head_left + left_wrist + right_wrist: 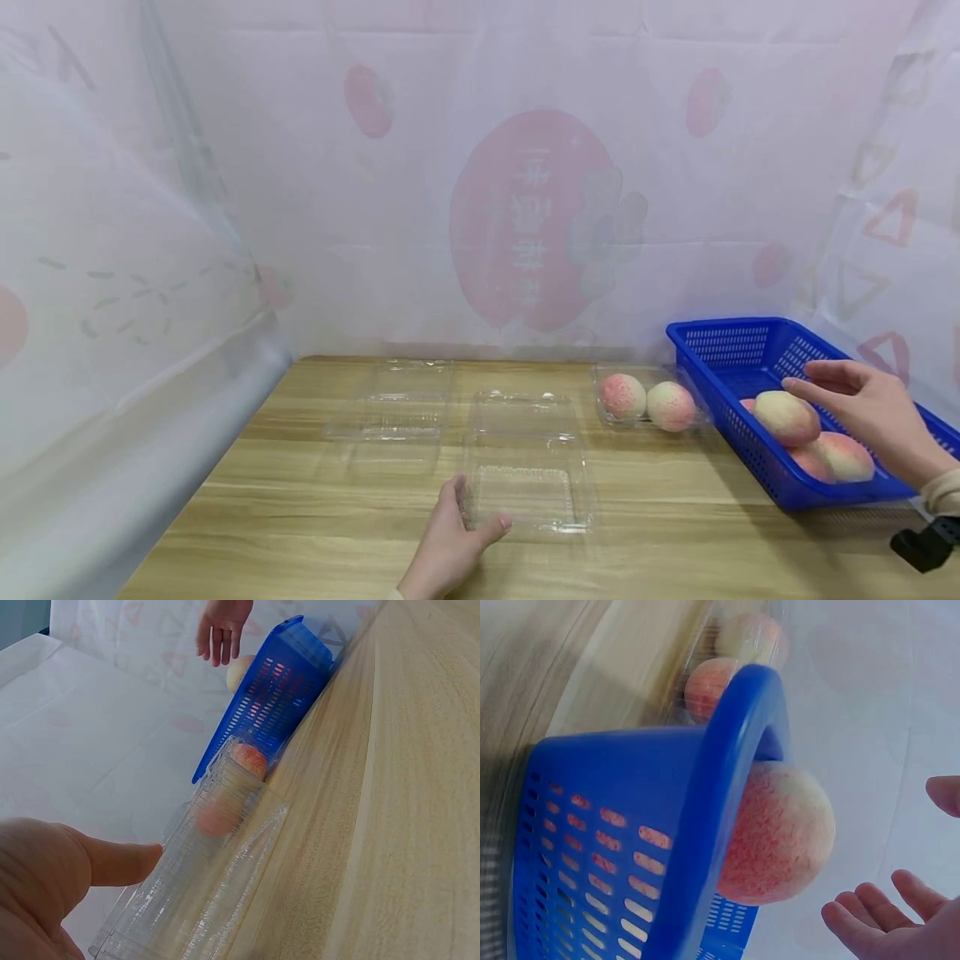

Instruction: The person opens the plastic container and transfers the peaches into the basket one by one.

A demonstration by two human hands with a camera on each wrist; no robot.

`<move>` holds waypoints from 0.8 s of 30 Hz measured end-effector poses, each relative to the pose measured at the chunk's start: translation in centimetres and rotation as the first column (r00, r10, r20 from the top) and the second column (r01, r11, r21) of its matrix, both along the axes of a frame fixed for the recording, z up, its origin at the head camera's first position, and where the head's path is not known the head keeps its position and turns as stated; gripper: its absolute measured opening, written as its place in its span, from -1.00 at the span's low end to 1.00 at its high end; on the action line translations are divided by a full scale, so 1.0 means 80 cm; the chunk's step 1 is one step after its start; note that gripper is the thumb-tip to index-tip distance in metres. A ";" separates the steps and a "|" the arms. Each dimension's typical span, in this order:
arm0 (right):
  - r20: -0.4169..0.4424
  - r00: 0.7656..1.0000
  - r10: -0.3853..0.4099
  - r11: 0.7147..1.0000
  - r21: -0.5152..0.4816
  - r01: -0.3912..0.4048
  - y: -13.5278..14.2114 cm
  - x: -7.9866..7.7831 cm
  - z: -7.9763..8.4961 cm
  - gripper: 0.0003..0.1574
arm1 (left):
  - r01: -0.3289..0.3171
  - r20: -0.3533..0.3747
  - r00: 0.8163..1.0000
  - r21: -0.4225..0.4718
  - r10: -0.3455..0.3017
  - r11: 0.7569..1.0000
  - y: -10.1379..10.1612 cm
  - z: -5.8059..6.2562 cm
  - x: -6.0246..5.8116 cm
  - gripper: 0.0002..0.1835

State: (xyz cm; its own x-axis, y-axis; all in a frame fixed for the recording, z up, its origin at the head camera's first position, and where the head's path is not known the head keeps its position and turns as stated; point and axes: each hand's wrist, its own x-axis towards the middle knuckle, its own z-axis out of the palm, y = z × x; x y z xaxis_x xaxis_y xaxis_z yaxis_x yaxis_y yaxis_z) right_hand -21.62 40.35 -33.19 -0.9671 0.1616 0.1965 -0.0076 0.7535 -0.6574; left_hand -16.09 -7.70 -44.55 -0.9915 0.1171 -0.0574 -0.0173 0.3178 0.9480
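Observation:
My left hand is at the front left corner of a clear plastic clamshell box with its lid folded back. The thumb is straight beside the box's edge in the left wrist view; contact is hard to tell. Over the blue basket hovers my right hand, fingers spread and holding nothing. Just below it, a pale yellow and pink peach tops several others in the basket. In the right wrist view this peach stands above the rim, apart from the fingers.
Another clear box holding two peaches stands against the basket's left side. A further open clear box lies at the back left of the wooden table. Printed white cloth hangs behind and at the sides.

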 end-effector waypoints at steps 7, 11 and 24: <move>-0.032 0.999 0.008 0.999 -0.034 -0.009 -0.009 0.002 -0.002 -0.02 | -0.008 0.001 1.000 0.003 0.008 1.000 0.001 -0.001 0.001 0.09; -0.061 0.998 -0.012 1.000 -0.014 0.011 -0.012 0.002 -0.004 -0.08 | -0.011 0.001 1.000 0.010 0.011 1.000 0.001 -0.001 0.000 0.09; -0.159 0.987 -0.030 0.996 -0.083 0.017 -0.015 0.013 -0.011 -0.27 | -0.015 -0.005 1.000 0.010 0.015 1.000 0.001 -0.002 0.001 0.10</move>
State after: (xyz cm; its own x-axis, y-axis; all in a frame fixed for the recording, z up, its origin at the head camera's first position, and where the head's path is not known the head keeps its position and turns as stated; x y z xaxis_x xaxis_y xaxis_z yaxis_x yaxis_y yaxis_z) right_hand -20.55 39.13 -34.07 -0.9200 0.2055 0.3338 -0.1008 0.6989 -0.7081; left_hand -15.99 -7.64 -44.73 -0.9933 0.1031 -0.0513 -0.0171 0.3085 0.9511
